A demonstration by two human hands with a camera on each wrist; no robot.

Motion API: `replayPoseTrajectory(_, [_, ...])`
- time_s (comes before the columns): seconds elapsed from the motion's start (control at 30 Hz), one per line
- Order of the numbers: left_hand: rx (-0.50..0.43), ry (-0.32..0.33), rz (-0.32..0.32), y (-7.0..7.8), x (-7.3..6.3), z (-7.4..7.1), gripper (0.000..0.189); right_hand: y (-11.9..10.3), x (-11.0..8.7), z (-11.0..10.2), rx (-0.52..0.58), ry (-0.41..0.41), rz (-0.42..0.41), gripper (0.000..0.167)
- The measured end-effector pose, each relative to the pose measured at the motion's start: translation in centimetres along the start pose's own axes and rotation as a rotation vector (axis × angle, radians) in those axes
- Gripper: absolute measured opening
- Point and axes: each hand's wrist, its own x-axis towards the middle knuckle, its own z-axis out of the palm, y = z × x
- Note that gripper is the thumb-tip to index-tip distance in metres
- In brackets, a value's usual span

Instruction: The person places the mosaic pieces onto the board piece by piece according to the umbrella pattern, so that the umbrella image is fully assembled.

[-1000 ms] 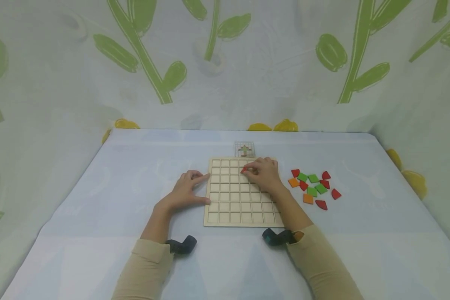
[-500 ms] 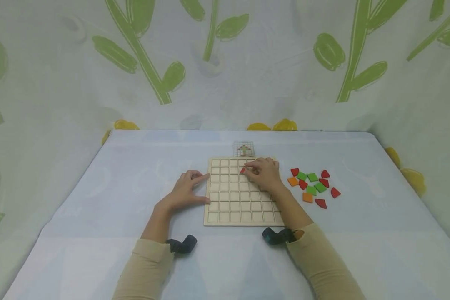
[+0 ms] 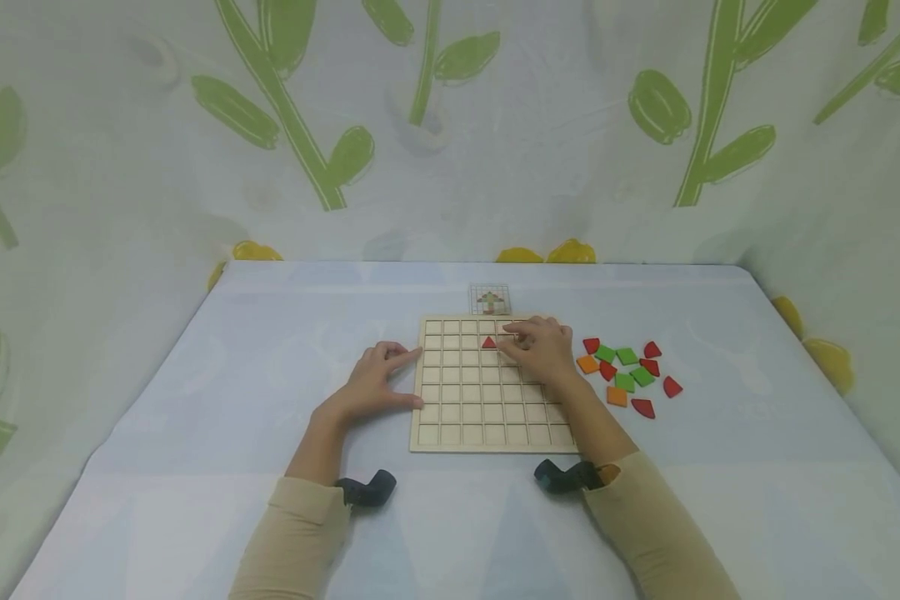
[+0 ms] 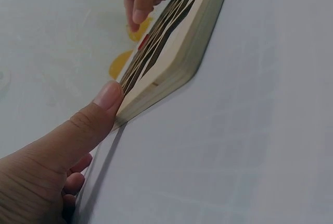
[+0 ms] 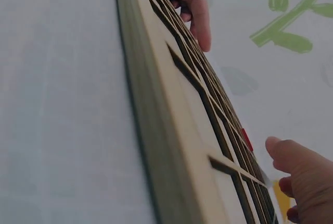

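Observation:
A wooden grid board (image 3: 450, 414) lies flat on the table. In its second row from the far side sits a red fan-shaped tile (image 3: 489, 342), also visible as a thin red edge (image 5: 247, 139) in the right wrist view. The right hand (image 3: 542, 348) hovers over the board just right of that tile, thumb and forefinger apart with nothing between them. At the board's left edge, the left hand (image 3: 375, 382) rests its spread thumb and forefinger against the frame. The left thumb (image 4: 83, 130) touches the board's side in the left wrist view.
Right of the board lie loose tiles: several red fan-shaped ones (image 3: 642, 408), several green squarish ones (image 3: 624, 382) and two orange squares (image 3: 617, 397). A small pattern card (image 3: 490, 298) stands beyond the board's far edge. A leaf-printed curtain (image 3: 540, 167) backs the table.
The right hand has let go of the red tile, which stays in its cell, and has drawn slightly right. The left hand keeps its place at the board's edge.

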Motion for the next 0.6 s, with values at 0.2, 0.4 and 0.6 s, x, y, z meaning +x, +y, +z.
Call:
replayPoseTrajectory(0.2, [0.011,0.004,0.007,0.0,0.0,-0.1,0.089,0.5,-0.3,-0.6,-0.015,0.011,0.028,0.037])
replayPoseTrajectory(0.4, [0.005,0.003,0.014,0.0,0.0,-0.1,0.088,1.2,-0.7,-1.3,-0.047,0.023,0.083,0.039])
replayPoseTrajectory(0.6, [0.002,0.009,0.027,0.0,-0.1,-0.1,0.088,1.8,-1.1,-2.0,-0.053,0.029,0.126,0.040])
